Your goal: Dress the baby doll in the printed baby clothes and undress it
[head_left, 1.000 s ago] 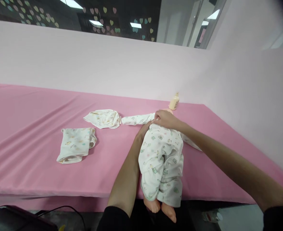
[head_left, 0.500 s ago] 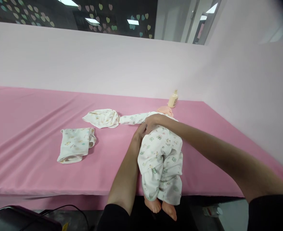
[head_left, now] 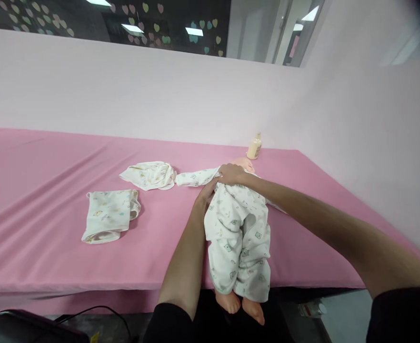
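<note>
A baby doll (head_left: 238, 224) lies on its back in a white printed top and trousers, its feet over the front edge of the pink-covered table. My left hand (head_left: 209, 189) is at the doll's side below the armpit, closed on the cloth of the top, with its fingertips hidden. Across the doll's chest reaches my right hand (head_left: 231, 174), its fingers curled onto the top beside my left hand. One sleeve (head_left: 197, 177) stretches out to the left. The doll's head (head_left: 245, 164) shows partly behind my right hand.
A crumpled white printed cloth (head_left: 151, 175) lies beyond the sleeve's end, and a folded printed cloth (head_left: 110, 216) is nearer the front left. A cream pump bottle (head_left: 255, 146) stands by the back wall. The pink sheet (head_left: 45, 190) covers the table. A black cable (head_left: 103, 308) hangs below.
My right hand has shifted slightly up, its fingers now over the doll's side. The trousers' waist area is more uncovered and the doll's other sleeve shows at the right.
</note>
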A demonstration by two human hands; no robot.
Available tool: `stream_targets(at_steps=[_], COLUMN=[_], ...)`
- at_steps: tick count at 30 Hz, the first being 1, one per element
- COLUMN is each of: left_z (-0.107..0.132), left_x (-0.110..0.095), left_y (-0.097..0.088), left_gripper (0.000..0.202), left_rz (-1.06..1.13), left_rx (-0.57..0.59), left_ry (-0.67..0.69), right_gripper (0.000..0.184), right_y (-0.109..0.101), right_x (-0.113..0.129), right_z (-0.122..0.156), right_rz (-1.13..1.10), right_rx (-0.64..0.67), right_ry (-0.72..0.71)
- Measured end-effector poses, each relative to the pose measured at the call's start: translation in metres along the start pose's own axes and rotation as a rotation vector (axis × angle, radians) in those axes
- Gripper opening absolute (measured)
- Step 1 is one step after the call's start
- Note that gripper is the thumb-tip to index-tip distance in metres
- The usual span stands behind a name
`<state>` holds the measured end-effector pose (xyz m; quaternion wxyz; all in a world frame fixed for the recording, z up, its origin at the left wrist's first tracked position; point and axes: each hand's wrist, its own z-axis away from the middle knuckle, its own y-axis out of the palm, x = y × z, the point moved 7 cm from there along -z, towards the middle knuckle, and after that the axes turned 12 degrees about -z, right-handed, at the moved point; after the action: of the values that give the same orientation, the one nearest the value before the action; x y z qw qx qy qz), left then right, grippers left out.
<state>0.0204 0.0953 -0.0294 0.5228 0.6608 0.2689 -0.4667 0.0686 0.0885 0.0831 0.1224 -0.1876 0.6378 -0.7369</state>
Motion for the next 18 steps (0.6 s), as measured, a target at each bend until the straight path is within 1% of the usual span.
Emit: stream_targets(at_steps=[3, 7, 9, 11, 13, 15, 17, 18], left_z=[-0.003, -0.004, -0.004, -0.005, -0.005, -0.005, -0.001, 0.002], left_x=[0.005, 0.003, 0.002, 0.004, 0.006, 0.008, 0.008, 0.008], left_y=[-0.001, 0.003, 0.004, 0.001, -0.002, -0.004, -0.005, -0.005], left_gripper=[0.027, 0.031, 0.033, 0.034, 0.036, 0.040, 0.047, 0.050], left_rz=[0.016, 0.063, 0.074, 0.081, 0.078, 0.054, 0.007, -0.026], left_rx=[0.050, 0.161, 0.173, 0.143, 0.096, 0.049, 0.006, -0.015], left_ry=[-0.038, -0.019, -0.013, -0.032, -0.056, -0.073, -0.083, -0.091], right_gripper=[0.024, 0.030, 0.035, 0.038, 0.038, 0.034, 0.027, 0.024], right_y=[0.001, 0.002, 0.001, -0.002, -0.006, -0.011, -0.011, -0.008], right_x=[-0.009, -0.017, -0.021, -0.025, -0.032, -0.044, -0.061, -0.072], right_z=[0.002, 0.005, 0.006, 0.007, 0.010, 0.020, 0.038, 0.050], right_rz=[0.009, 0.039, 0.067, 0.068, 0.008, -0.100, -0.222, -0.282], right_rx=[-0.060, -0.113, -0.186, -0.300, -0.436, -0.588, -0.722, -0.768], right_ry=[-0.071, -0.246, -0.339, -0.380, -0.350, -0.282, -0.204, -0.161])
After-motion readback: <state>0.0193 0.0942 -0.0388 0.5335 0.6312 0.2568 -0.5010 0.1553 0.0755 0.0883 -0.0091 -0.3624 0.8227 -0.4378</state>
